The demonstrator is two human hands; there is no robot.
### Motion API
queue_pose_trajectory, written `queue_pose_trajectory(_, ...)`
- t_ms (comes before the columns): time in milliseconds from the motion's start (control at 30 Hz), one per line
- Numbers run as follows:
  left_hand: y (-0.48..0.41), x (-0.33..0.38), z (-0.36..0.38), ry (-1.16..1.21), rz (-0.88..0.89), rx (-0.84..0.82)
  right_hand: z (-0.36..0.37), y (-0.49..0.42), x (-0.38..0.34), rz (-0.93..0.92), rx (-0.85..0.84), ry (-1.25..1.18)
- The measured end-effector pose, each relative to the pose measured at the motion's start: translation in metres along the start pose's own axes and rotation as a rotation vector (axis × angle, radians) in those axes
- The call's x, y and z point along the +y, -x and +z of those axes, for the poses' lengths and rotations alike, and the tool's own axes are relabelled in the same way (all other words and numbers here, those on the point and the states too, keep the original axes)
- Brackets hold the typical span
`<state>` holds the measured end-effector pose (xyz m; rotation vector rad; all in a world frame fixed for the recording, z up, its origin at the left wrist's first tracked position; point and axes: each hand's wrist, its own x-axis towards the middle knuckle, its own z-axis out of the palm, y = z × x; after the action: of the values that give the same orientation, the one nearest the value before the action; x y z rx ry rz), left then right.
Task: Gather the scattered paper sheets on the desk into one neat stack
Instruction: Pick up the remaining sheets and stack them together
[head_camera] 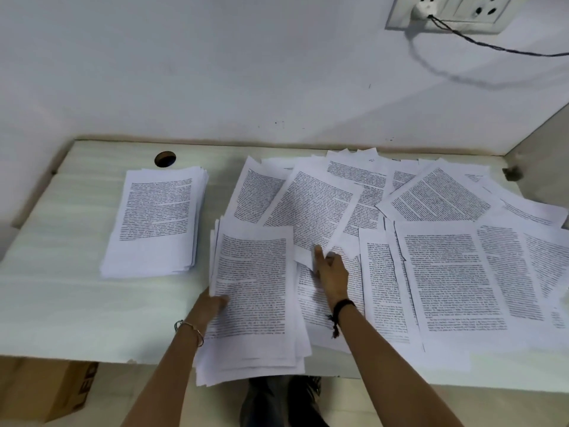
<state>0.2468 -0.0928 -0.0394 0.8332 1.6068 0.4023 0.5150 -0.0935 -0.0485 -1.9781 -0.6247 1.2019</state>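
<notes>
Progress: judged under halfway. One squared stack [157, 220] sits far left; scattered sheets [446, 266] overlap across the right half.
Left hand [212, 306]: grips a bundle [252, 291], near centre, overhanging the bench [61, 303] edge.
Right hand [331, 272]: pinches the near corner of a loose sheet [311, 211].
Left to do: collect the rest, merge the piles.
Room: pale bench, white wall, wall socket [446, 10] far right.

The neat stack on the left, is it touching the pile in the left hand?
Apart. The head view shows a strip of bare desk between the neat stack and the pile that the left hand holds.
</notes>
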Motion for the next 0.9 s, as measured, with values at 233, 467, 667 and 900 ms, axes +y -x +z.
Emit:
queue_pose_trajectory(233, 0.015, 0.0, -0.019, -0.005, -0.04, -0.155, 0.013, -0.035, -0.018, 0.177, 0.014, -0.07)
queue_pose_trajectory(467, 0.004, 0.006, -0.043, -0.126, -0.078, -0.16, 0.029, -0.041, -0.025, 0.293, -0.192, -0.153)
queue_pose_trajectory(667, -0.01, 0.009, -0.056, -0.107, -0.128, -0.158, 0.053, -0.053, -0.041, 0.332, -0.253, -0.264)
queue_pose_trajectory(900, -0.015, 0.022, -0.065, -0.053, -0.07, -0.203, 0.047, -0.073, -0.067, 0.279, 0.012, -0.228)
